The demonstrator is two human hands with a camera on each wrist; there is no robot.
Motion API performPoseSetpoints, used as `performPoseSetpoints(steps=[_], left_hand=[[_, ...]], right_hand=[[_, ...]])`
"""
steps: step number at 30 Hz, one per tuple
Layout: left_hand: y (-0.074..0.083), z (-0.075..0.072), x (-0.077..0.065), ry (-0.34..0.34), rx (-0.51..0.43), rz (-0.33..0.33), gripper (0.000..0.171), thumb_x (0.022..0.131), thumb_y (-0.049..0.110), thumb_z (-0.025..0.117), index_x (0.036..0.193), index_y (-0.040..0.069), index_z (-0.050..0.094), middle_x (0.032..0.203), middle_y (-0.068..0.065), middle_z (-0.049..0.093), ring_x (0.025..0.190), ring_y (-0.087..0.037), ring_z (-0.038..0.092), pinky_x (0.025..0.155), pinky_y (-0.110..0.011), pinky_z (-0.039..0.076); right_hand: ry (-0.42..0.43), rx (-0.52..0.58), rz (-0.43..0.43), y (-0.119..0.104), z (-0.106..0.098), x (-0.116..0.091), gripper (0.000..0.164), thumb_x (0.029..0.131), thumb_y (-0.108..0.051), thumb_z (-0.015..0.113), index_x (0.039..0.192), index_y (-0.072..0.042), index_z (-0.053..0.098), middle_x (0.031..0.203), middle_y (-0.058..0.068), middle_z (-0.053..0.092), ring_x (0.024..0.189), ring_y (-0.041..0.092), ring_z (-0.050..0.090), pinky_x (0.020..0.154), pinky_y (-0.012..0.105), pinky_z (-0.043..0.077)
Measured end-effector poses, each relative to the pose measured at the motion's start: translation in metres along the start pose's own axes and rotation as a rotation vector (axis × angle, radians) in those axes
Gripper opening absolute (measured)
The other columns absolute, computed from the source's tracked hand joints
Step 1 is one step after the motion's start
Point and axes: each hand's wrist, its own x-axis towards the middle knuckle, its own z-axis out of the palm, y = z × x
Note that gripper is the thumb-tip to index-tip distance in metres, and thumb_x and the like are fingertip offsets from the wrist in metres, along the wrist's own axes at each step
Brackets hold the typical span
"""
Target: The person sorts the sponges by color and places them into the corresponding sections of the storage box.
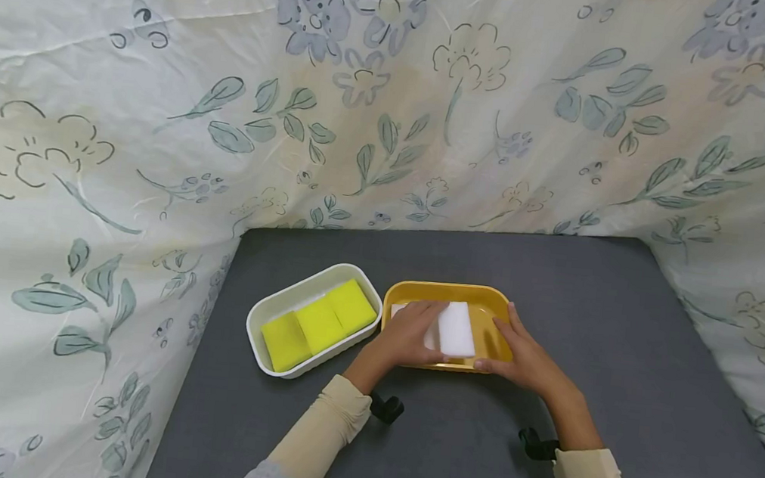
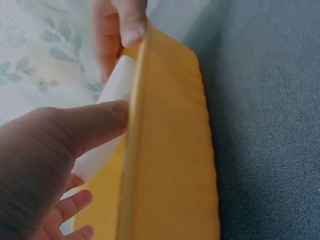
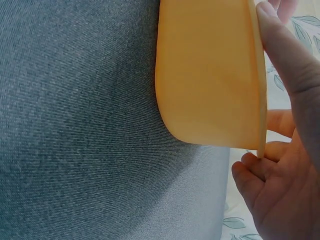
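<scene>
A yellow tray [image 1: 493,332] holds white sponge blocks [image 1: 456,330], which stand out against its floor. My left hand [image 1: 410,336] reaches over the tray and grips a white block, its thumb at the near rim and its fingers toward the far side; the palm covers part of the white. In the left wrist view, the thumb lies against the white block [image 2: 117,82] just inside the rim. My right hand [image 1: 524,358] holds the tray's right end. Seen from the right wrist, its thumb [image 3: 282,45] presses the long rim while other fingers touch the corner.
Left of the yellow tray, and close to it, a white tray [image 1: 259,323] sits at an angle with three yellow sponges [image 1: 318,325] in a row. Both trays are on a dark grey table [image 1: 620,328]. A flowered cloth [image 1: 393,118] hangs behind and along the sides.
</scene>
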Motion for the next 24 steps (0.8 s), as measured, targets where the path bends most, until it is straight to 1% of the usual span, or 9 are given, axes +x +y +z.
performPoseSetpoints(steps=[4,9,16,21,24], left_hand=[[0.001,0.004,0.007,-0.012,-0.008,-0.008,0.103,0.078,0.051,0.082,0.158,0.014,0.029,0.154,-0.003,0.043,0.138,-0.022,0.040,0.114,-0.040,0.031],[0.006,0.008,0.016,-0.011,0.029,0.001,0.106,0.076,0.054,0.083,0.158,0.012,0.030,0.151,-0.003,0.047,0.137,-0.023,0.042,0.114,-0.038,0.031],[0.011,0.018,0.026,-0.021,0.073,0.003,0.104,0.075,0.056,0.083,0.157,0.014,0.033,0.153,0.002,0.045,0.138,-0.021,0.039,0.115,-0.037,0.028],[0.012,0.025,0.030,-0.024,0.103,0.010,0.101,0.077,0.059,0.081,0.156,0.015,0.036,0.155,0.003,0.042,0.141,-0.025,0.035,0.117,-0.041,0.025],[0.011,0.029,0.032,-0.020,0.124,0.011,0.101,0.077,0.060,0.080,0.156,0.016,0.036,0.155,0.003,0.042,0.141,-0.025,0.035,0.117,-0.041,0.024]], right_hand=[[-0.001,0.017,-0.005,0.001,0.000,0.001,0.110,0.081,-0.055,0.078,0.156,0.005,0.024,0.163,0.027,-0.004,0.141,0.057,0.021,0.105,0.070,0.028],[-0.009,0.030,-0.009,0.000,-0.001,0.002,0.110,0.082,-0.053,0.079,0.156,0.005,0.021,0.163,0.024,-0.009,0.141,0.057,0.019,0.105,0.071,0.027],[-0.010,0.041,-0.012,0.000,-0.001,0.001,0.109,0.083,-0.051,0.079,0.157,0.004,0.021,0.163,0.024,-0.010,0.141,0.057,0.017,0.105,0.071,0.026],[-0.009,0.046,-0.014,0.000,-0.001,0.001,0.109,0.082,-0.052,0.079,0.158,0.002,0.021,0.163,0.024,-0.010,0.141,0.057,0.018,0.104,0.072,0.027],[-0.004,0.041,-0.016,0.000,-0.001,0.002,0.109,0.082,-0.052,0.079,0.157,0.002,0.022,0.164,0.024,-0.009,0.141,0.057,0.019,0.104,0.071,0.028]])
